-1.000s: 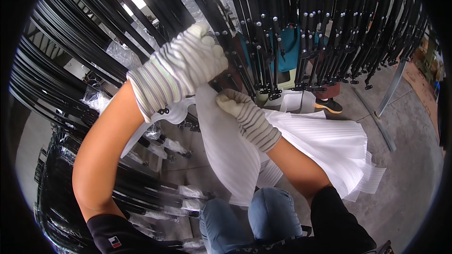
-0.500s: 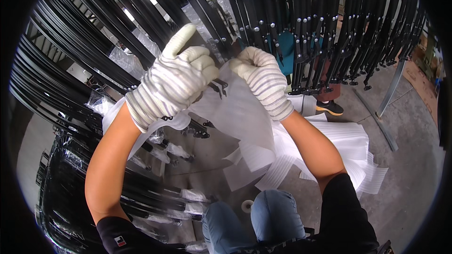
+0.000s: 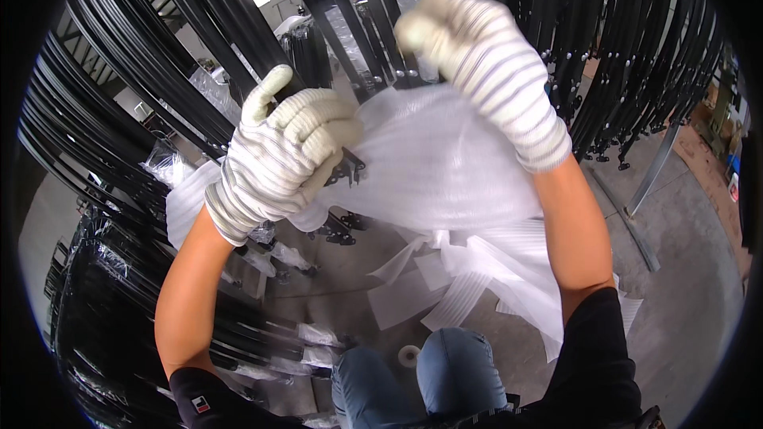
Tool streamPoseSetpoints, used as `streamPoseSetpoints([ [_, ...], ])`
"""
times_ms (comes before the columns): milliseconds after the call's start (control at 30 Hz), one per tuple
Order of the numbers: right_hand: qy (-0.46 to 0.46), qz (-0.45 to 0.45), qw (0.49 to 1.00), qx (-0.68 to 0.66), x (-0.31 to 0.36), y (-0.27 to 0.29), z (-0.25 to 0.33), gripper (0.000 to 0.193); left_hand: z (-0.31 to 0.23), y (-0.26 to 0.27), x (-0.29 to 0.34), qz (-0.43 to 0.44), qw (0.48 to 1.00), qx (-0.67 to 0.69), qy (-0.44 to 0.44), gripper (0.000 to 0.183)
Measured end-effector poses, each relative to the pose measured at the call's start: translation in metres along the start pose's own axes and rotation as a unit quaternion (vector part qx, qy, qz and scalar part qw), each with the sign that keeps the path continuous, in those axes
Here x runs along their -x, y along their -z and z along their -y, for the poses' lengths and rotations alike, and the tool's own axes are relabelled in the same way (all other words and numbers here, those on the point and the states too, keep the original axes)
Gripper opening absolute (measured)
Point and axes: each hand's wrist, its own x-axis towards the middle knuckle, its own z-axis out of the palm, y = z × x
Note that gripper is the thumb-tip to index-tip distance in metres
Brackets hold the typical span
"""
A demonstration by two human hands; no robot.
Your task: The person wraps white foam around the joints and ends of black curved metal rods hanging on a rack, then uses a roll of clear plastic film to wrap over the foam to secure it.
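A translucent white foam sheet [image 3: 445, 159] spreads between my gloved hands. My left hand [image 3: 278, 159] wears a striped white knit glove. Its fingers are curled and its thumb sticks up. The sheet passes beneath this hand, and small dark hooked bar ends [image 3: 350, 168] poke out beside it. What lies inside the left grip is hidden. Higher and farther right, my right hand [image 3: 485, 71], in a matching glove, is closed in a fist at the sheet's upper right part. Its fingertips are blurred, and the gripped edge is hidden behind the hand.
Long black bars [image 3: 143, 71] hang in dense rows at the left, with more black bars [image 3: 612, 56] at the right. Loose foam sheets [image 3: 429, 286] lie low in front of me. Plastic-wrapped bars [image 3: 262, 334] extend at lower left. A white ring [image 3: 408, 356] is by my knees.
My right hand has moved up and to the right, and the foam sheet has spread out wider. My left hand has shifted slightly left and down, still curled.
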Motion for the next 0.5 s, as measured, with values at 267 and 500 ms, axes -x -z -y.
streamPoseSetpoints([
  [267,0.126,0.204,0.795,0.557,0.015,-0.051,0.018,0.021,0.012,0.016,-0.005,0.013,0.997,-0.066,0.022,0.03],
  [500,0.028,0.217,0.832,0.509,0.007,-0.082,-0.008,0.02,0.024,0.01,-0.007,0.012,0.998,-0.06,-0.007,0.029],
])
